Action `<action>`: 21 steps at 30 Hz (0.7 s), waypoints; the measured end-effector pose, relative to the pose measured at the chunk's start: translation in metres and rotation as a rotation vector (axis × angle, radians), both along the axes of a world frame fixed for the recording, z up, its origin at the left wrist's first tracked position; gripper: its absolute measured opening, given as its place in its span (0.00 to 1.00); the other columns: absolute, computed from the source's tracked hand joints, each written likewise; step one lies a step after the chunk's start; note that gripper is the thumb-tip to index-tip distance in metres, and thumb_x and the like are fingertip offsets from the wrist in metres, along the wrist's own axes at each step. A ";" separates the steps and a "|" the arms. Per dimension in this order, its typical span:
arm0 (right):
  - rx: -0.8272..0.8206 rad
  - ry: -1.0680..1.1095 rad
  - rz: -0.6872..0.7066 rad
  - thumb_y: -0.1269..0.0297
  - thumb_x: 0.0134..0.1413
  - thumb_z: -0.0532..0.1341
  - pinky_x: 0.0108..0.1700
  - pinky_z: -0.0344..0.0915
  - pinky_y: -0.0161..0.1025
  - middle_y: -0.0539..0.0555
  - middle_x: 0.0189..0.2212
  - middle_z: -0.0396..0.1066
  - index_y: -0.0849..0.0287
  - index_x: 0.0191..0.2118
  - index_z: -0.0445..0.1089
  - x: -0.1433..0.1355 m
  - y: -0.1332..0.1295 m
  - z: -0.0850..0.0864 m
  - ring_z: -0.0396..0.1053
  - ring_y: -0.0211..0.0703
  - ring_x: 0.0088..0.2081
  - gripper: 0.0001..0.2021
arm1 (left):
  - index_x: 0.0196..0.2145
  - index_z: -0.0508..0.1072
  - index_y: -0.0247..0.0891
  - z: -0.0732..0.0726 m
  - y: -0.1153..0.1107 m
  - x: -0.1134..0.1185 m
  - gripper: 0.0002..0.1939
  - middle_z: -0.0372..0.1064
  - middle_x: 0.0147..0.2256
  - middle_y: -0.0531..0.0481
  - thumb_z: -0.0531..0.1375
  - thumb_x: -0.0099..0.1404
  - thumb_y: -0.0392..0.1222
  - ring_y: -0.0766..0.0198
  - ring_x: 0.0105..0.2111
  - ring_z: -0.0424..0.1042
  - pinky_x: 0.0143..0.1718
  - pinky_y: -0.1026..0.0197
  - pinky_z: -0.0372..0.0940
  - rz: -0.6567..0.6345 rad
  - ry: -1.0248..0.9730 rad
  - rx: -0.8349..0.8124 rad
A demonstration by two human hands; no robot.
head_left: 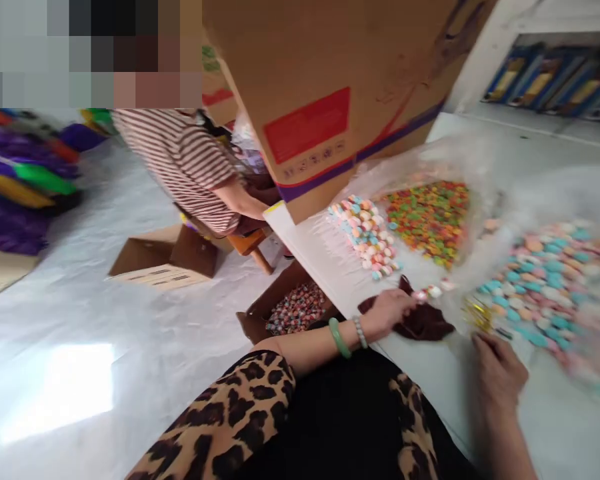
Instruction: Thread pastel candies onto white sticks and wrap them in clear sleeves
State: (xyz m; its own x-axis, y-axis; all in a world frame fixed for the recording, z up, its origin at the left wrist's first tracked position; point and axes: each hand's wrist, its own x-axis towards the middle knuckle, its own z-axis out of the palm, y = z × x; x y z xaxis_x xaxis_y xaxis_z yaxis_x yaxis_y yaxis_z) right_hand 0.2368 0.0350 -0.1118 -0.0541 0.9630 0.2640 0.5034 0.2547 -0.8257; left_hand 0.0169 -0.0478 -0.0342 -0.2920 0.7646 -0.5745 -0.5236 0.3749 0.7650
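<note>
My left hand, with a green bangle and a beaded bracelet on the wrist, has its fingers pinched at a small pink-and-white candy. Beneath it a dark brown cloth lies crumpled on the white table. My right hand is closed near the table surface, fingers curled; what they hold, if anything, is too blurred to tell. Gold ties lie just beyond its fingertips. Pastel candies spread at the right on clear plastic. Further back are more pastel pieces and orange-green candies.
A tall cardboard box stands at the table's back left. Below the left table edge, an open box holds wrapped candies. Another open box is on the floor. A person in a striped shirt sits beyond the table.
</note>
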 end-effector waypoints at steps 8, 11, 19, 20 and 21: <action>-0.332 0.157 -0.180 0.54 0.44 0.57 0.31 0.63 0.38 0.48 0.20 0.67 0.57 0.27 0.69 -0.001 0.006 0.016 0.64 0.40 0.25 0.12 | 0.23 0.68 0.34 -0.014 -0.004 -0.011 0.13 0.56 0.17 0.60 0.67 0.47 0.44 0.77 0.15 0.49 0.17 0.69 0.42 0.031 0.044 0.041; -0.332 0.102 -0.253 0.57 0.45 0.57 0.34 0.63 0.38 0.49 0.23 0.71 0.56 0.27 0.71 0.014 0.005 0.013 0.66 0.43 0.31 0.10 | 0.23 0.68 0.34 -0.019 -0.002 -0.009 0.15 0.57 0.17 0.59 0.68 0.46 0.46 0.77 0.15 0.49 0.17 0.69 0.45 0.019 0.060 0.037; -0.224 -0.324 -0.028 0.66 0.52 0.55 0.45 0.60 0.41 0.53 0.35 0.73 0.54 0.30 0.72 -0.013 -0.003 0.024 0.67 0.46 0.41 0.09 | 0.21 0.66 0.36 -0.017 -0.003 0.005 0.15 0.55 0.15 0.60 0.67 0.48 0.46 0.77 0.13 0.47 0.16 0.68 0.43 -0.019 0.069 0.013; -0.211 -0.348 -0.031 0.66 0.53 0.54 0.44 0.60 0.41 0.53 0.35 0.72 0.55 0.30 0.72 -0.019 -0.001 0.024 0.66 0.46 0.40 0.09 | 0.21 0.66 0.36 -0.017 -0.002 0.006 0.15 0.55 0.15 0.60 0.67 0.48 0.46 0.77 0.13 0.47 0.16 0.68 0.42 -0.027 0.066 0.016; -0.196 -0.359 -0.047 0.66 0.54 0.54 0.44 0.59 0.41 0.54 0.35 0.72 0.55 0.31 0.72 -0.024 0.002 0.025 0.66 0.46 0.40 0.10 | 0.21 0.67 0.35 -0.018 -0.001 0.006 0.14 0.55 0.15 0.60 0.66 0.49 0.46 0.77 0.13 0.47 0.17 0.68 0.42 -0.032 0.064 0.022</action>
